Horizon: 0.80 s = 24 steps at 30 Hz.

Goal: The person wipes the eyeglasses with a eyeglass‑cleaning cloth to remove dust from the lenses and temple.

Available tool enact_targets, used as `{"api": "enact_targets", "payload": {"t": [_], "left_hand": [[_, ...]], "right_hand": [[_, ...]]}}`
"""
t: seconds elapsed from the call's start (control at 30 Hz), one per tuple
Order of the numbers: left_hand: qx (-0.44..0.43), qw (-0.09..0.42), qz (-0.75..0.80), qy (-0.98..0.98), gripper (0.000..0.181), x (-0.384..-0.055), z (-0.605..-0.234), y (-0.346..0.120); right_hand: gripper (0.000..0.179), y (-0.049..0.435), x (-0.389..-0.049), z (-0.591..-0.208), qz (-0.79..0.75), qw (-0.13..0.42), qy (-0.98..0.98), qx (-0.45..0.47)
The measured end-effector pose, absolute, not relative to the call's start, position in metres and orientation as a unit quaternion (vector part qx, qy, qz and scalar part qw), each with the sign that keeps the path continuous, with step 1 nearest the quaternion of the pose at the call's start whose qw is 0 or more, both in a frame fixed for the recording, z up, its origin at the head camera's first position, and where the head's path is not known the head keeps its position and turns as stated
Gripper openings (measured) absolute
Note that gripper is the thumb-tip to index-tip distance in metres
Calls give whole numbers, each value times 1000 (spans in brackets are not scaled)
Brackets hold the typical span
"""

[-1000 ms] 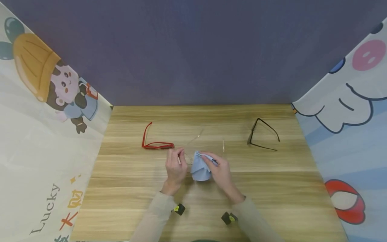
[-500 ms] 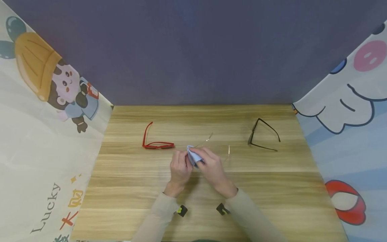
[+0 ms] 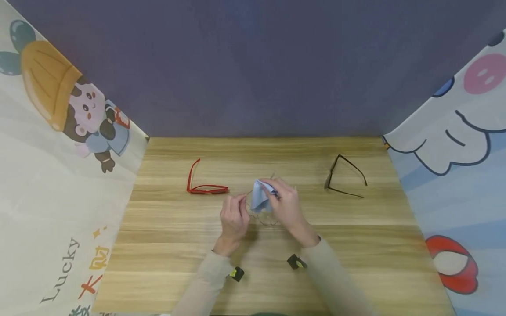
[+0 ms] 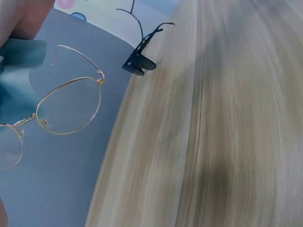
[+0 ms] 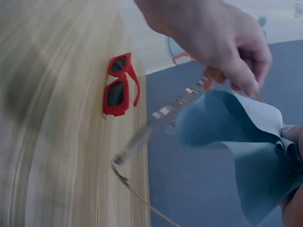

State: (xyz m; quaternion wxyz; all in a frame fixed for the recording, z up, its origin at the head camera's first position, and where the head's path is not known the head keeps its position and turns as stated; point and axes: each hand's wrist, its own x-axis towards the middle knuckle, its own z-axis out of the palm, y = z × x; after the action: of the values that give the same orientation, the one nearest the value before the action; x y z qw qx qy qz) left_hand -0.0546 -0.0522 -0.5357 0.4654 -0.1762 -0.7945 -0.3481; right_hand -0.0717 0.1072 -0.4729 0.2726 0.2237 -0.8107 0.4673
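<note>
My left hand (image 3: 233,217) pinches one temple arm of a pair of thin gold wire-framed eyeglasses (image 4: 68,108), as the right wrist view also shows. The glasses are raised, their round clear lenses nearest me in the head view. Just to the right, my right hand (image 3: 289,210) grips a folded light-blue cleaning cloth (image 3: 259,198) between thumb and fingers. The cloth hangs down loosely beside the held temple and overlaps part of the glasses in the head view. In the right wrist view the cloth (image 5: 255,156) covers part of the frame, and the glasses are blurred.
Red-framed sunglasses (image 3: 207,191) lie on the wooden table (image 3: 178,245) to the left, one temple pointing away. Black sunglasses (image 3: 327,180) lie to the right with temples unfolded. Behind the table stands a dark blue-grey panel (image 3: 257,70); printed sheets (image 3: 35,184) line the sides.
My hands came together with the cloth at the left fingertips, then parted again. The right hand and cloth are now farther from me, and the lenses have swung toward me.
</note>
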Motion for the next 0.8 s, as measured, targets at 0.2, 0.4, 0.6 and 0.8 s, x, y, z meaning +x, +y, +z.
{"api": "enact_targets", "payload": {"t": [0.2, 0.4, 0.6, 0.8], "left_hand": [[-175, 459, -361, -793, 5, -53, -537, -56], [-189, 472, -361, -782, 11, -53, -537, -57], [-194, 476, -360, -779, 2, -54, -538, -57], [-183, 451, -362, -795, 9, -54, -537, -54]], "right_hand": [[17, 125, -86, -474, 540, 200, -800, 167], [19, 141, -97, -474, 571, 121, -804, 113], [19, 142, -91, -467, 550, 87, -822, 123], [21, 121, -75, -467, 487, 140, -832, 223]]}}
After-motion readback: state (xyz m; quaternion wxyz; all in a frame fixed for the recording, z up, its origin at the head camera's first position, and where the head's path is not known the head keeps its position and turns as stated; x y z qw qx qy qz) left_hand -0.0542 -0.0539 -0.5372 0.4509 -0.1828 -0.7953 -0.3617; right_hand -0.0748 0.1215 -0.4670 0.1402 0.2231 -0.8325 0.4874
